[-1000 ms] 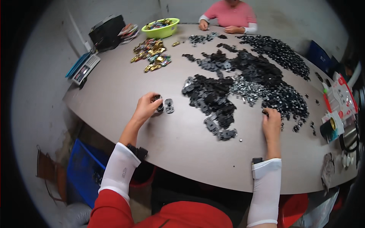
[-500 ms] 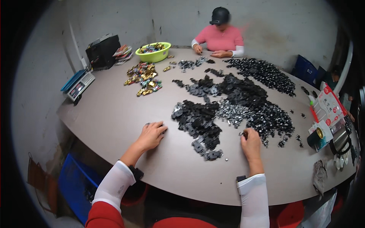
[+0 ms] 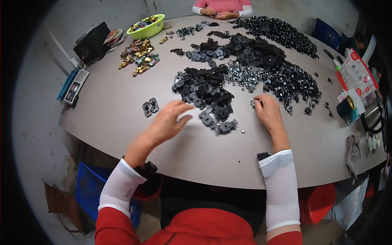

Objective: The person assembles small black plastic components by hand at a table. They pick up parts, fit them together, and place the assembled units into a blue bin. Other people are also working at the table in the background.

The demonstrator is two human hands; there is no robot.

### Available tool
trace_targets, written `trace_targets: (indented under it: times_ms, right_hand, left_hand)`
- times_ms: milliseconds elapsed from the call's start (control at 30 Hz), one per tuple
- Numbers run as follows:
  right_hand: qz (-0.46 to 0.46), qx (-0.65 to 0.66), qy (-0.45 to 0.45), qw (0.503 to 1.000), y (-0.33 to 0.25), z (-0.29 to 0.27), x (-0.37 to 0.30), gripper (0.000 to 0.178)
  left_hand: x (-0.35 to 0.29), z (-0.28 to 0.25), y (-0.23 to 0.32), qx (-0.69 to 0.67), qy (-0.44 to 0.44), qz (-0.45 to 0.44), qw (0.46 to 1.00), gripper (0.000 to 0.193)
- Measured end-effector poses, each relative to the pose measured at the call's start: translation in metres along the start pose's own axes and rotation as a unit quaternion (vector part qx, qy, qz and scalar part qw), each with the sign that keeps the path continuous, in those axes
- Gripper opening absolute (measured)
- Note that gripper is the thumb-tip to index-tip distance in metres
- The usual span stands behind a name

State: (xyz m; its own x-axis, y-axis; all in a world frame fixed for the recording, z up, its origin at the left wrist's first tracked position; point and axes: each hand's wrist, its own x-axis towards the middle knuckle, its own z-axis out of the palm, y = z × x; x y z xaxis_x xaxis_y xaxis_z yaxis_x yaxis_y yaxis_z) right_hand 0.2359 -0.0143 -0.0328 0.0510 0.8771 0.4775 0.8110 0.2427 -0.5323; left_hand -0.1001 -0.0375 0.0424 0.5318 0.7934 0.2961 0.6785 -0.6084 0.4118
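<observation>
Head view: both hands outstretched, palms down, beside black parts.

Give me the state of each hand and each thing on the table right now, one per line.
Left hand: open, blurred, above the table, holding nothing visible.
Right hand: fingers curled at the pile edge; grip unclear.
Two small black plastic parts: side by side, apart from the pile.
Heap of black plastic parts: loose, spread out.
Round green plastic bowl: upright, filled with small mixed pieces.
Grey oval table: strewn with parts.

Grey round table, bare concrete walls.
</observation>
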Motion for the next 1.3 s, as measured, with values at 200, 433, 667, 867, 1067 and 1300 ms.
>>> trace_targets:
  times_ms: [200,433,667,867,1067,1300]
  right_hand:
    - [0.016,0.000,-0.057,0.998,0.000,-0.012,0.001,0.018]
    - [0.027,0.019,-0.093,0.995,0.005,-0.019,0.000,0.022]
    - [0.044,-0.003,-0.106,0.993,0.001,-0.023,-0.003,0.013]
    - [0.050,-0.014,-0.087,0.995,-0.006,-0.022,-0.002,0.015]
    - [0.033,0.040,-0.056,0.997,-0.016,-0.021,-0.001,0.016]
    - [0.022,0.141,-0.062,0.988,-0.032,-0.017,-0.001,0.015]
  left_hand:
    - [0.018,0.038,0.050,0.027,-0.077,0.106,0.991,0.030]
    - [0.035,0.082,0.058,0.143,-0.098,0.144,0.974,0.029]
    - [0.037,0.078,0.054,0.065,-0.112,0.105,0.986,0.034]
    - [0.041,0.081,0.058,0.056,-0.115,0.078,0.989,0.026]
    - [0.042,0.081,0.052,-0.037,-0.075,0.043,0.996,0.026]
    - [0.040,0.085,0.057,0.012,-0.064,0.054,0.996,0.024]
